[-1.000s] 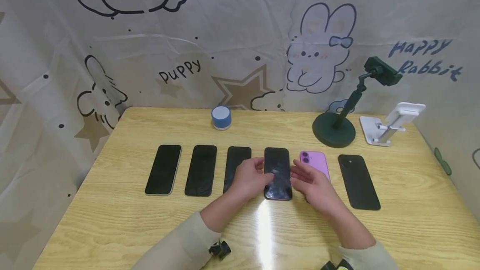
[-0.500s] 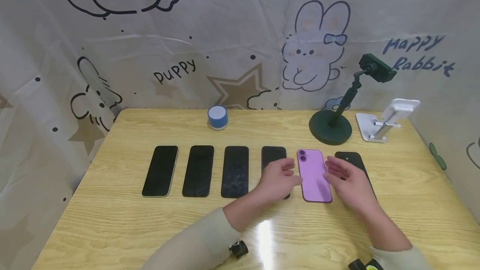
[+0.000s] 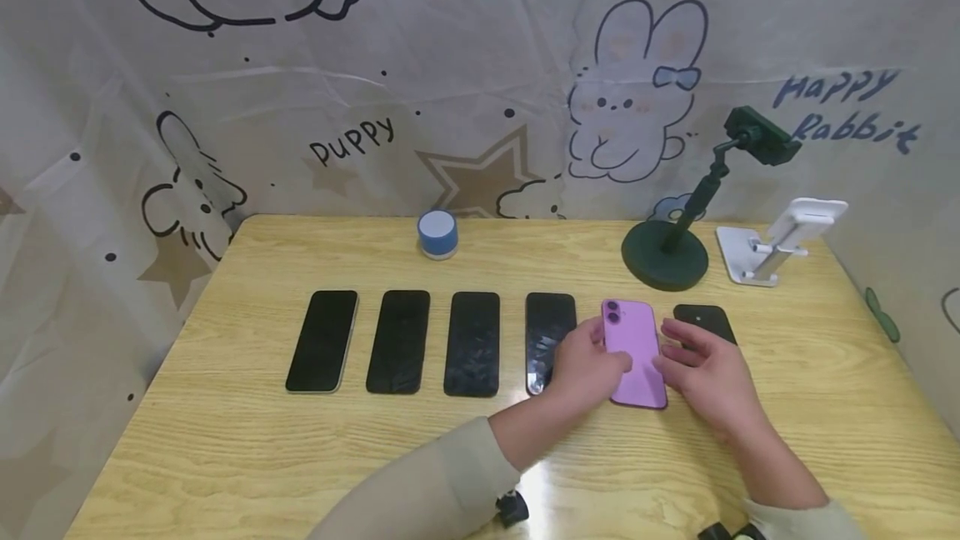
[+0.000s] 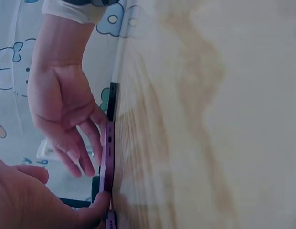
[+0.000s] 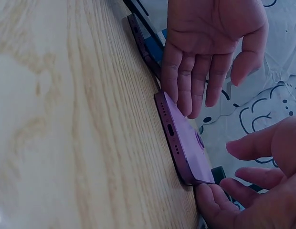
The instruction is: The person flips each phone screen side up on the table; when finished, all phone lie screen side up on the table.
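A pink phone (image 3: 636, 373) lies back up on the table, its camera lenses at the far left corner. At its left edge, my left hand (image 3: 592, 365) touches it with extended fingers; in the right wrist view that hand's thumb stands apart from the phone (image 5: 186, 143). Fingertips of my right hand (image 3: 712, 373) meet the opposite edge, thumb held away. Left of the pink phone is a black phone (image 3: 547, 319), partly covered by my left hand. Another black phone (image 3: 705, 319) on the right is mostly hidden behind my right hand.
Three more dark phones, the left one (image 3: 322, 342), middle one (image 3: 398, 342) and right one (image 3: 472, 344), continue the row leftward. Behind stand a blue-and-white cylinder (image 3: 438, 234), a dark green phone stand (image 3: 665, 252) and a white folding stand (image 3: 776, 244). A printed cloth (image 3: 480, 65) hangs behind the table.
Both hands have moved right, from the sides of the fourth phone to the pink phone. Within the last half second my left hand has come onto the pink phone's left edge.
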`<state>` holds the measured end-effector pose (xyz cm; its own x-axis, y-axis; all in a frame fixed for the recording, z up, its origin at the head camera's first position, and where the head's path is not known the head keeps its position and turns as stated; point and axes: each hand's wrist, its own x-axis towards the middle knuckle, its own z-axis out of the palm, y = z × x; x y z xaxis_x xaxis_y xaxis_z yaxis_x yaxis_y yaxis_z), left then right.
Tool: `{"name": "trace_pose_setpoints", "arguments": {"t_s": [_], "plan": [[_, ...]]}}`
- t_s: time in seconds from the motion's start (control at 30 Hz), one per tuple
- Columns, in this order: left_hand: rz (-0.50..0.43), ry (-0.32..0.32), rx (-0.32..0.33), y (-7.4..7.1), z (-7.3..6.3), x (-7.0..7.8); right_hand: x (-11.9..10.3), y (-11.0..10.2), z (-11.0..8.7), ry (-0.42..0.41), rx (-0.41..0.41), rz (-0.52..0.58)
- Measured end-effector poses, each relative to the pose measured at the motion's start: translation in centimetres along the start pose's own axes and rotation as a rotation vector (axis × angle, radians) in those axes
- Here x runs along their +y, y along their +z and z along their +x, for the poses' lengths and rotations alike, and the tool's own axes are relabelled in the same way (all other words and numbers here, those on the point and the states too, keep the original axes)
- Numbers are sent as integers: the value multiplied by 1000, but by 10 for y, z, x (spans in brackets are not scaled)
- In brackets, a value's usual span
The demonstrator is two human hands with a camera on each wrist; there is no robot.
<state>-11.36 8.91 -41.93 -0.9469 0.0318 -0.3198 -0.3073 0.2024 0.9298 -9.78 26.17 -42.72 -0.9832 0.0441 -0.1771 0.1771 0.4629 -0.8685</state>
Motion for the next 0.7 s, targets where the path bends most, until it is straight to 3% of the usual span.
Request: {"name": "trace_pose_setpoints", "arguments": {"t_s": [0.13, 0.37, 0.7], "plan": [[-3, -2, 27, 2, -1, 0, 1, 2, 1, 7, 12, -14], [-93, -15, 65, 5, -2, -1, 2, 4, 1, 36, 22, -13], [-205, 1, 107, 4, -1, -3, 8, 1, -1, 56, 40, 212]]}}
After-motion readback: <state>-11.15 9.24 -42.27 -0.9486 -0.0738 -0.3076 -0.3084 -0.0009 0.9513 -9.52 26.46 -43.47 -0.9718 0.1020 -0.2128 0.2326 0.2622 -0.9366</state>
